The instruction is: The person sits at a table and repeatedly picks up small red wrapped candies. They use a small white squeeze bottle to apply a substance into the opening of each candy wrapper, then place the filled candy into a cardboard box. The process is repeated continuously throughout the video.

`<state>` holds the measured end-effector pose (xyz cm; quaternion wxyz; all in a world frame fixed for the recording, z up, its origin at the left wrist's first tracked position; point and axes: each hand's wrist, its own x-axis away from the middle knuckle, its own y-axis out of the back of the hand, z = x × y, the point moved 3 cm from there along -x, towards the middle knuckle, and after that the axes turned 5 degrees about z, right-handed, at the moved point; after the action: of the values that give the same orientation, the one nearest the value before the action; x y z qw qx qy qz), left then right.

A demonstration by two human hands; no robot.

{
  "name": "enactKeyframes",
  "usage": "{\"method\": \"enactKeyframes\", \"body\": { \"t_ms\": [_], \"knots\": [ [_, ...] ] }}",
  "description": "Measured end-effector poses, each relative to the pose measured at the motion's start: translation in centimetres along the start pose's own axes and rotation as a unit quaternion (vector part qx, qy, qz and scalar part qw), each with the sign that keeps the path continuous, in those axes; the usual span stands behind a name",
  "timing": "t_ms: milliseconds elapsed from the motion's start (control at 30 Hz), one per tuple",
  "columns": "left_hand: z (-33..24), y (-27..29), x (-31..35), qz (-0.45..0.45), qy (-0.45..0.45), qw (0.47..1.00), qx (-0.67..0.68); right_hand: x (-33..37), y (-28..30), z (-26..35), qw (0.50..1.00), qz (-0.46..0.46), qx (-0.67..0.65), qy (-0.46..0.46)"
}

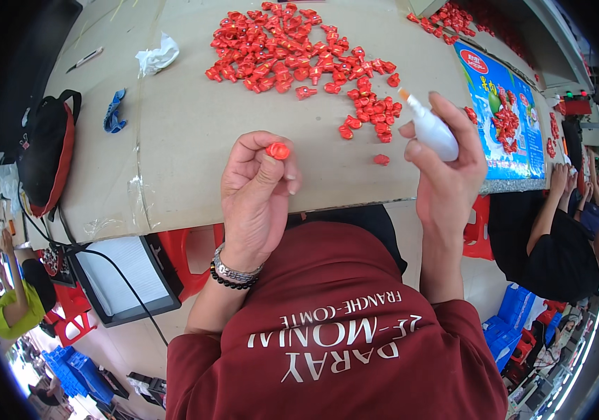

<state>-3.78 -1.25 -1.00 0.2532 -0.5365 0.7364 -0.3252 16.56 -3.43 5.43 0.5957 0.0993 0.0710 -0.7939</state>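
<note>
Between the thumb and forefinger of my left hand (254, 189) is a small red plastic piece (278, 150), held over the table's near edge. My right hand (450, 164) is closed round a white squeeze bottle (434, 134) with a narrow nozzle and an orange tip. That tip points up and to the left, apart from the red piece. Beyond my hands lies a big loose pile of similar red pieces (271, 45), trailing off toward the right. One single red piece (381, 159) lies alone between my hands, nearer the bottle.
The table (180, 126) bears a crumpled white tissue (158, 56), a pen (84, 60) and a blue strip (114, 112). A black and red bag (51, 154) sits at the left edge. On the right, more red pieces rest on a blue printed sheet (482, 70); a co-worker in black (559, 231) sits beyond.
</note>
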Motion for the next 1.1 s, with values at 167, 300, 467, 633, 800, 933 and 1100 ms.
{"method": "enactKeyframes", "body": {
  "t_ms": [167, 300, 467, 633, 800, 933, 1100],
  "knots": [
    [0.0, 0.1, 0.2, 0.002, 0.006, 1.000, 0.005, -1.9, 0.3, -1.8, 0.991, 0.047, -0.064, -0.111],
    [0.0, 0.3, 0.7, 0.019, 0.024, 0.999, 0.021, -2.7, -0.2, -2.5, 0.984, 0.090, 0.064, -0.137],
    [0.0, 0.3, 1.3, 0.014, 0.033, 0.999, 0.028, -2.2, -2.0, -2.7, 0.919, 0.157, 0.358, 0.051],
    [0.5, 0.4, 1.6, 0.007, 0.041, 0.998, 0.039, -1.1, -4.0, -2.4, 0.851, 0.171, 0.487, 0.090],
    [0.4, 0.6, 1.7, 0.020, 0.043, 0.998, 0.041, -0.6, -4.5, -3.0, 0.807, 0.159, 0.566, 0.058],
    [0.5, 0.8, 1.8, 0.016, 0.039, 0.998, 0.040, -1.1, -3.9, -3.2, 0.909, 0.169, 0.381, 0.011],
    [0.6, 0.5, 1.9, 0.007, 0.041, 0.999, 0.020, -1.0, -3.7, -2.2, 0.965, 0.175, 0.042, -0.192]
  ]
}}
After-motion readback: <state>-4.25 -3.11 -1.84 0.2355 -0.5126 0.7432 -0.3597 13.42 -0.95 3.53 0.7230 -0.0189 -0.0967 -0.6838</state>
